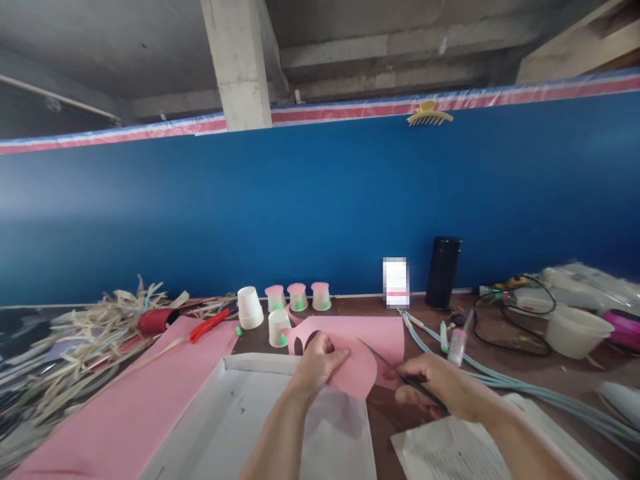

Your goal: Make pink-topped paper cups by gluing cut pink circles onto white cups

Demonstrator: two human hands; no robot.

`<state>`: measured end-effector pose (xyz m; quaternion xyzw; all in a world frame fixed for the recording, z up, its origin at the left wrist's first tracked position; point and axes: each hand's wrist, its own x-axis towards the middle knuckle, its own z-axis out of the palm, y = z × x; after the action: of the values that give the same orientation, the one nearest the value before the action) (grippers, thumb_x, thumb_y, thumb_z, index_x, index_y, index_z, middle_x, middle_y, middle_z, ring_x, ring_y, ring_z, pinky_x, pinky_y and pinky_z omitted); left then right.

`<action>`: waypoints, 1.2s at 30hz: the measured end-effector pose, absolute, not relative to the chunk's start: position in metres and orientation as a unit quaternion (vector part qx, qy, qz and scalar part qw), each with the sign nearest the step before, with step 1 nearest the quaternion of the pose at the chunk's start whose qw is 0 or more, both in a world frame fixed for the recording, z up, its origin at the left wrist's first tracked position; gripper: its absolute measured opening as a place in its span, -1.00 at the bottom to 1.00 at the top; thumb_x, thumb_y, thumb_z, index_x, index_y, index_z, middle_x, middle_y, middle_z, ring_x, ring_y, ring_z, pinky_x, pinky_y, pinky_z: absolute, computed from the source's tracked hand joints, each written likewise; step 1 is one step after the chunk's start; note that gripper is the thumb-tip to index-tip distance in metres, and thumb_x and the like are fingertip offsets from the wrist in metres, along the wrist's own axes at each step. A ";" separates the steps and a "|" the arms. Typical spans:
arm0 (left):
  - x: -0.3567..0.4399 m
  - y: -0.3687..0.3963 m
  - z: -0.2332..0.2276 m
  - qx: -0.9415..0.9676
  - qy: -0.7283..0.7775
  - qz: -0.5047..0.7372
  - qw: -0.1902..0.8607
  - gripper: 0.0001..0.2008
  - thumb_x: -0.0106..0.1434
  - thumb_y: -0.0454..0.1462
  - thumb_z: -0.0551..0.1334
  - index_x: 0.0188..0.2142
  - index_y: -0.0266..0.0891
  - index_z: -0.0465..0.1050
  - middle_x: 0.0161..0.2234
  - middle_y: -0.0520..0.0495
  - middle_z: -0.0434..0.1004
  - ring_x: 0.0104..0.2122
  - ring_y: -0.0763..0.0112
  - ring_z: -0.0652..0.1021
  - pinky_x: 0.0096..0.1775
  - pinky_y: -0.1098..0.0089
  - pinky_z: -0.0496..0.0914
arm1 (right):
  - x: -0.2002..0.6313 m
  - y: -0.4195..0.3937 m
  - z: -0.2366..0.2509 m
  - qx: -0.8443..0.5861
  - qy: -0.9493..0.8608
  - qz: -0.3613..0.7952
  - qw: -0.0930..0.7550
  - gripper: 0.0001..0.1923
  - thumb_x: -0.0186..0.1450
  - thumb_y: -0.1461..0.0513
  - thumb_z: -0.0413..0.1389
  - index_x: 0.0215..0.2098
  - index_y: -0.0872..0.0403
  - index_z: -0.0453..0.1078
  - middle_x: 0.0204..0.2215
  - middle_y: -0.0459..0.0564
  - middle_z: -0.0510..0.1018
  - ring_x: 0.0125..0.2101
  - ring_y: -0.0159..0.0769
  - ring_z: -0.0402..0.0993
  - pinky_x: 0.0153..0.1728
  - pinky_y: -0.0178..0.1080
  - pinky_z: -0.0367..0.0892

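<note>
A sheet of pink paper with a rounded cut edge and holes at its left side is pinched by my left hand, thumb on top. My right hand grips dark-handled scissors, whose blades lie at the sheet, pointing up and left. Whether the blades are apart is hard to make out. Beneath my left forearm lies a shallow white box lid. Behind the sheet stand small white cups, among them a cup with a pink top and a green spot, and a plain white cup stack.
At left lie a larger pink sheet, an orange-red tool and a heap of pale strips. A black cylinder, pale blue cords, a white tub and printed paper are at right. A blue partition rises behind.
</note>
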<state>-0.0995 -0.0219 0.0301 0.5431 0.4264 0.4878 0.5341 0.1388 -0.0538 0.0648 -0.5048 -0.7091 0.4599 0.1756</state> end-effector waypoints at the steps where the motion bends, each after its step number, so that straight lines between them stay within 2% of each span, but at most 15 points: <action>1: -0.100 -0.022 0.030 0.542 0.429 0.489 0.532 -0.64 -0.02 -0.07 0.35 -0.41 -0.22 0.25 -0.45 0.06 0.34 -0.44 0.46 0.37 -0.41 0.45 0.23 | 0.138 -0.054 0.065 -0.507 -0.705 0.462 0.178 -0.60 0.08 -0.04 0.17 -0.55 0.15 0.35 -0.72 -0.18 0.28 -0.70 -0.53 0.17 -0.69 -0.44 0.03; 9: -0.101 -0.020 0.027 0.541 0.440 0.484 0.529 -0.63 -0.03 -0.06 0.35 -0.36 -0.23 0.29 -0.42 0.03 0.38 -0.42 0.42 0.40 -0.39 0.43 0.27 | 0.139 -0.052 0.059 -0.500 -0.701 0.471 0.192 -0.62 0.09 -0.02 0.15 -0.51 0.17 0.41 -0.70 -0.16 0.29 -0.69 -0.52 0.16 -0.70 -0.44 0.06; 16: -0.099 -0.024 0.031 0.554 0.440 0.471 0.528 -0.66 -0.01 -0.10 0.35 -0.41 -0.22 0.26 -0.44 0.05 0.35 -0.44 0.45 0.37 -0.41 0.44 0.23 | 0.136 -0.054 0.063 -0.443 -0.726 0.484 0.205 -0.58 0.08 -0.06 0.18 -0.58 0.13 0.29 -0.70 -0.20 0.23 -0.66 -0.50 0.14 -0.66 -0.42 0.04; 20: -0.096 -0.026 0.033 0.560 0.425 0.460 0.542 -0.65 -0.02 -0.11 0.35 -0.44 -0.21 0.22 -0.47 0.09 0.31 -0.48 0.49 0.33 -0.43 0.46 0.20 | 0.135 -0.053 0.063 -0.432 -0.733 0.486 0.201 -0.57 0.09 -0.09 0.15 -0.55 0.12 0.30 -0.68 -0.20 0.23 -0.65 -0.48 0.14 -0.65 -0.41 0.04; 28: -0.096 -0.025 0.032 0.559 0.459 0.454 0.519 -0.63 -0.09 -0.09 0.39 -0.46 -0.20 0.24 -0.50 0.07 0.31 -0.47 0.46 0.33 -0.44 0.46 0.18 | 0.137 -0.053 0.062 -0.440 -0.723 0.495 0.197 -0.61 0.09 0.00 0.18 -0.60 0.11 0.22 -0.70 -0.21 0.21 -0.66 -0.51 0.11 -0.66 -0.41 0.01; 36: -0.096 -0.026 0.033 0.555 0.455 0.449 0.532 -0.61 -0.12 -0.09 0.40 -0.42 -0.20 0.28 -0.51 0.06 0.33 -0.46 0.42 0.36 -0.42 0.44 0.21 | 0.136 -0.057 0.065 -0.450 -0.728 0.483 0.187 -0.62 0.13 -0.03 0.13 -0.56 0.13 0.32 -0.70 -0.17 0.28 -0.67 -0.49 0.16 -0.65 -0.40 0.05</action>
<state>-0.0962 -0.0262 0.0327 0.5551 0.4551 0.4486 0.5324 0.1362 -0.0566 0.0650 -0.4495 -0.7280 0.4825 0.1875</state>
